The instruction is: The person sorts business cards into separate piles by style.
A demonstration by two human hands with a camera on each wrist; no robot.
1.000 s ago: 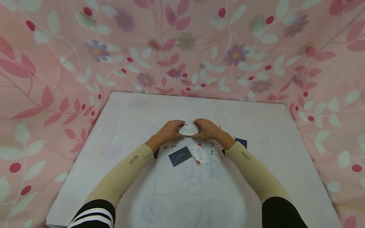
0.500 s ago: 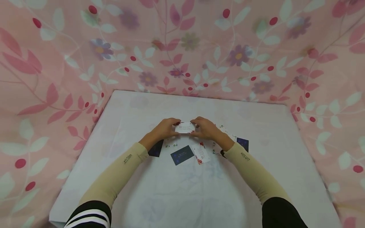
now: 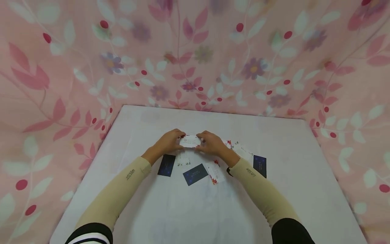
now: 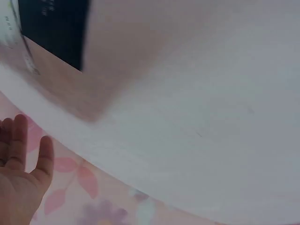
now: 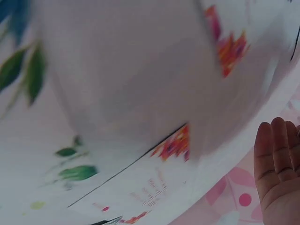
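the left hand [image 3: 168, 140] and right hand [image 3: 211, 143] each grip one short end of a white, rectangular, thin card with red floral corners [image 3: 190, 141], presumably so that the printed face is left uncovered. the item sits between the hands, over the middle of the white-covered worktop [image 3: 195, 217]. it appears flat and unbent; the fine print is too small to read, and whether it is single or stacked cannot be told. nearer the body lie a white card with green leaves [image 3: 184, 158], a dark blue rectangular card [image 3: 195, 174] and, just beside that, a white card with red flowers [image 3: 216, 172], apparently spread to show their faces.
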